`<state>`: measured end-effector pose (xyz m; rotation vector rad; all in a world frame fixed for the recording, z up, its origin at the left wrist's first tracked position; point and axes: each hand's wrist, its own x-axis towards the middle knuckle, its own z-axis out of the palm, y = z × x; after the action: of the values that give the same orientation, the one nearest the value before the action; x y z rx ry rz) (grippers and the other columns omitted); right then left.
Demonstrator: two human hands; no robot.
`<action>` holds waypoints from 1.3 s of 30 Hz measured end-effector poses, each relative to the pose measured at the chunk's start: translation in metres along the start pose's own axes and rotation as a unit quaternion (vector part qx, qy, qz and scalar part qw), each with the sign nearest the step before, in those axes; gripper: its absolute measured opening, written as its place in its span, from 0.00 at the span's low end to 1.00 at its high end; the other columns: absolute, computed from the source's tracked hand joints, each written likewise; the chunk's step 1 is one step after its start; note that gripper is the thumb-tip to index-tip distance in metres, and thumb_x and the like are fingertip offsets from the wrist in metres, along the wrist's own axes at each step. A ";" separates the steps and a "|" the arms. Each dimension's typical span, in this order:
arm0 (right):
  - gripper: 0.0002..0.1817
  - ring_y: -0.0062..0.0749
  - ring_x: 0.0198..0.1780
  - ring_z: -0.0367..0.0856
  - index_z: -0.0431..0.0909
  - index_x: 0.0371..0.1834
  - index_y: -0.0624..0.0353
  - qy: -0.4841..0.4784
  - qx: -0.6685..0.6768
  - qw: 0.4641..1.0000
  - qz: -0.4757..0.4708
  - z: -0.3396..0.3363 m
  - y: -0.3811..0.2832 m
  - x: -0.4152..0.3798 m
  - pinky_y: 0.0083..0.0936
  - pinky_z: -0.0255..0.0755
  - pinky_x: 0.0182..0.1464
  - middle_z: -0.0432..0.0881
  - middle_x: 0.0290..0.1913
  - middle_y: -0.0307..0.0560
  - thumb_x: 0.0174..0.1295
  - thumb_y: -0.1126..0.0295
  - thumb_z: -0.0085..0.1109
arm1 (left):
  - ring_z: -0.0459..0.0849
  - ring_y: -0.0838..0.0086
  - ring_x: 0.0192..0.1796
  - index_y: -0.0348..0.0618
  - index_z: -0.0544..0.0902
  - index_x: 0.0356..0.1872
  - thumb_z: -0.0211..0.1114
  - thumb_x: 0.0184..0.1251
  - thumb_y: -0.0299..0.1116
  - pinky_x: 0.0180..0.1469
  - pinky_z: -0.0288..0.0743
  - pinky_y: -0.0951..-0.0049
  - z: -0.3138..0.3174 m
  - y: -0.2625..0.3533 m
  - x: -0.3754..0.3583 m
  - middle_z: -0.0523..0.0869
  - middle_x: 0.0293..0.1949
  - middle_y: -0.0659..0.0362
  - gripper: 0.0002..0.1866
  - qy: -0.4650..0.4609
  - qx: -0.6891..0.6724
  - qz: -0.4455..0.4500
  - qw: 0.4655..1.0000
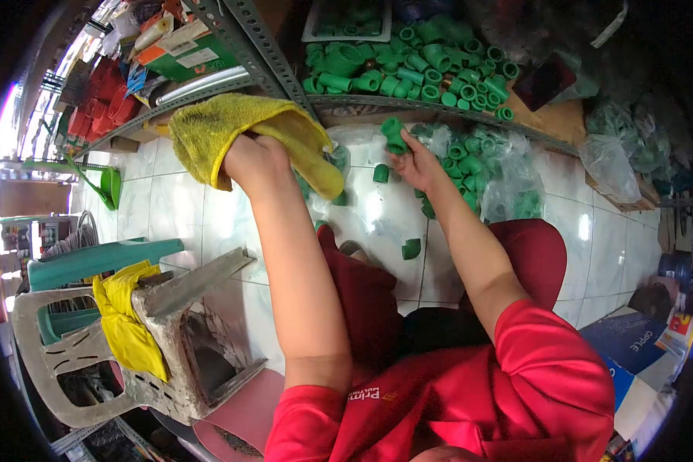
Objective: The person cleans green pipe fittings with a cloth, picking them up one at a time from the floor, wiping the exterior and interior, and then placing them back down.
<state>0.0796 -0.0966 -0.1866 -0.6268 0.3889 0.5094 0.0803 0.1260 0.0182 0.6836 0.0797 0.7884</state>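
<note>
The left hand (pixel 256 160) has its grip closed in the folds of a cloth (pixel 208 135), the fingers mostly hidden beneath it, so how tightly they are shut cannot be told. The cloth is yellow, with a fuzzy, towel-like nap; it drapes over the hand, one side hanging to the left and the other sloping down to the right, darker and dirtier along its edges.

The right hand (pixel 417 163) has a narrow grip, thumb and fingers pinching a fitting (pixel 393 134) above the floor (pixel 175 208), in the middle of the scene just short of the shelf (pixel 408 100). The fitting is smooth green plastic, stubby and rounded; its long axis runs roughly near to far, the far end leaning slightly left. Its exact form is too small to tell.

On the glossy white tiles, a loose elbow (pixel 411 249) lies nearer the person and a short green piece (pixel 380 173) just beside the right hand. To the right, a clear, crinkled bag (pixel 513 173) holds more green pieces. Beyond, a pile (pixel 439 65) of similar parts covers the perforated metal shelf.
</note>
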 end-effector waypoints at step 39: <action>0.33 0.40 0.43 0.77 0.76 0.41 0.65 0.069 -0.820 0.498 0.274 -0.158 0.143 -0.024 0.29 0.70 0.44 0.76 0.43 0.61 0.46 0.43 0.55 | 0.70 0.71 0.50 0.46 0.66 0.51 0.48 0.63 0.38 0.55 0.64 0.70 0.002 -0.007 0.005 0.71 0.49 0.61 0.16 -0.046 0.021 -0.002 0.999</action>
<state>-0.0500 -0.1059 -0.3574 -2.4997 0.1083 1.4691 0.0887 0.1249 0.0169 0.7589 0.0136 0.7518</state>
